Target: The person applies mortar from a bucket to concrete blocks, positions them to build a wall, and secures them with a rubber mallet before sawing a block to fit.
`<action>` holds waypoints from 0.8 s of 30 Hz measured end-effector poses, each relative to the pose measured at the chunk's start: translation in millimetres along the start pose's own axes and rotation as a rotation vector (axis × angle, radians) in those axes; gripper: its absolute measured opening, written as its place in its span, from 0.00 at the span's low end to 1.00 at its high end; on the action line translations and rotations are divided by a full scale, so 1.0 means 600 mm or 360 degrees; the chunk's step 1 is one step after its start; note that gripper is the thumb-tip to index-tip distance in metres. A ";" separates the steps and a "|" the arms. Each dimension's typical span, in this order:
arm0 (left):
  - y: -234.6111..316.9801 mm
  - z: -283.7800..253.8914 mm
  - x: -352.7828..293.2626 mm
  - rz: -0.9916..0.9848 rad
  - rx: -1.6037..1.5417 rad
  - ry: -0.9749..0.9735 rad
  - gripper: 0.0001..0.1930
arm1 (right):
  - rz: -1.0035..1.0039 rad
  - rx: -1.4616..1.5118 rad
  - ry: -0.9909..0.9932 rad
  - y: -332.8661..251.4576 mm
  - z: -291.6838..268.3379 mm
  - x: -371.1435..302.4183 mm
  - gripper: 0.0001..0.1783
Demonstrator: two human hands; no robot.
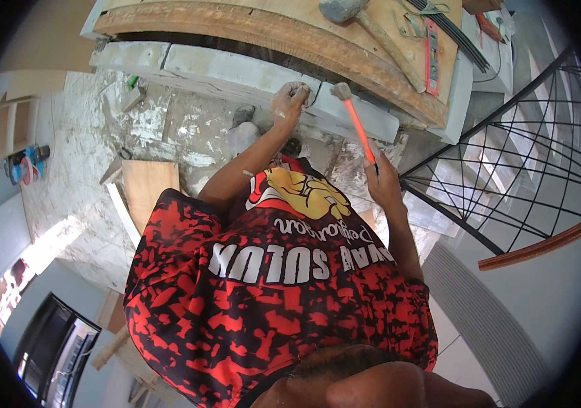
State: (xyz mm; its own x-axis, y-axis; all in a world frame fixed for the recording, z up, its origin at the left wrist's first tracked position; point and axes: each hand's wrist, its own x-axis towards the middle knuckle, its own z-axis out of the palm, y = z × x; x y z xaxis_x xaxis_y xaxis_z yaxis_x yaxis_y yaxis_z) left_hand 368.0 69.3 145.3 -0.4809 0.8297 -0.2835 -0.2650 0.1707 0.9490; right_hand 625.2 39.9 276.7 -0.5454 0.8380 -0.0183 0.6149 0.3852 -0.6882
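Observation:
My right hand (pixel 383 181) is wrapped round the orange handle of a hammer (pixel 355 124). The hammer's dusty head (pixel 340 91) is up by the top of a row of pale grey blocks (pixel 229 71), near a joint between two of them. My left hand (pixel 289 103), whitened with dust, is closed at the same row, just left of the hammer head. A small roundish edge shows beside its fingers, but what it holds is too small to make out.
Behind the blocks lies a wooden board (pixel 270 27) bearing a mallet (pixel 372 34), a red spirit level (pixel 432 57) and thin dark rods (pixel 455 34). A black metal lattice (pixel 508 149) stands at right. Left, a plywood piece (pixel 149 190) rests on the plaster-spattered floor (pixel 79 197).

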 end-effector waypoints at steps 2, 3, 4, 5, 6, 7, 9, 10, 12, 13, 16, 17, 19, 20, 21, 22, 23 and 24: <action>-0.007 0.007 -0.001 0.0090 -0.0001 0.0074 0.15 | -0.0128 -0.0082 -0.0099 0.003 -0.009 0.033 0.25; -0.008 0.011 -0.002 0.0083 0.0053 0.0134 0.15 | -0.0176 -0.0142 -0.0155 0.001 -0.015 0.046 0.26; -0.009 0.014 -0.003 0.0075 0.0106 0.0197 0.15 | -0.0226 -0.0202 -0.0211 -0.007 -0.023 0.059 0.26; -0.009 0.017 -0.002 0.0065 0.0154 0.0255 0.16 | -0.0273 -0.0268 -0.0266 -0.018 -0.031 0.073 0.27; -0.010 0.020 -0.001 0.0087 0.0158 0.0257 0.16 | -0.0357 -0.0282 -0.0234 -0.023 -0.033 0.084 0.27; -0.010 0.022 0.000 0.0110 0.0162 0.0258 0.16 | -0.0440 -0.0295 -0.0201 -0.029 -0.035 0.095 0.27; -0.007 0.023 -0.003 0.0114 0.0184 0.0271 0.16 | -0.0513 -0.0352 -0.0227 -0.029 -0.036 0.111 0.27; -0.006 0.024 -0.005 0.0095 0.0196 0.0277 0.15 | -0.0498 -0.0404 -0.0283 -0.024 -0.037 0.119 0.27; -0.005 0.023 -0.006 0.0137 0.0265 0.0290 0.15 | -0.0479 -0.0514 -0.0360 -0.025 -0.041 0.129 0.26; -0.005 0.023 -0.006 0.0195 0.0321 0.0298 0.15 | -0.0472 -0.0574 -0.0386 -0.030 -0.044 0.133 0.26; -0.025 0.024 0.004 0.0342 0.0460 0.0387 0.14 | -0.0566 -0.0587 -0.0338 -0.053 -0.050 0.148 0.24; -0.026 0.026 0.005 0.0386 0.0507 0.0417 0.14 | -0.0605 -0.0560 -0.0296 -0.062 -0.051 0.151 0.24; -0.029 0.026 0.004 0.0354 0.0493 0.0373 0.14 | -0.0610 -0.0455 -0.0280 -0.091 -0.055 0.157 0.12; -0.025 0.025 0.003 0.0344 0.0488 0.0345 0.14 | -0.0610 -0.0402 -0.0264 -0.100 -0.056 0.159 0.09; -0.022 0.024 0.001 0.0339 0.0532 0.0334 0.14 | -0.0602 -0.0444 -0.0308 -0.090 -0.054 0.162 0.09; -0.019 0.024 -0.002 0.0335 0.0575 0.0322 0.14 | -0.0593 -0.0486 -0.0352 -0.068 -0.048 0.167 0.09; -0.016 0.023 -0.004 0.0333 0.0617 0.0314 0.14 | -0.0587 -0.0530 -0.0395 -0.057 -0.046 0.172 0.09; -0.014 0.023 -0.006 0.0414 0.0618 0.0327 0.13 | -0.0562 -0.0584 -0.0436 -0.050 -0.048 0.174 0.09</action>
State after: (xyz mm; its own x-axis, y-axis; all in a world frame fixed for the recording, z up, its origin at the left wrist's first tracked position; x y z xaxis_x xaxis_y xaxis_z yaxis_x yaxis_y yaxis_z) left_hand 383.7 72.4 140.2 -0.6545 0.7559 -0.0151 0.1970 0.1899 0.9618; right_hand 566.2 126.7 316.2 -0.8510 0.5224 -0.0541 0.4995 0.7732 -0.3908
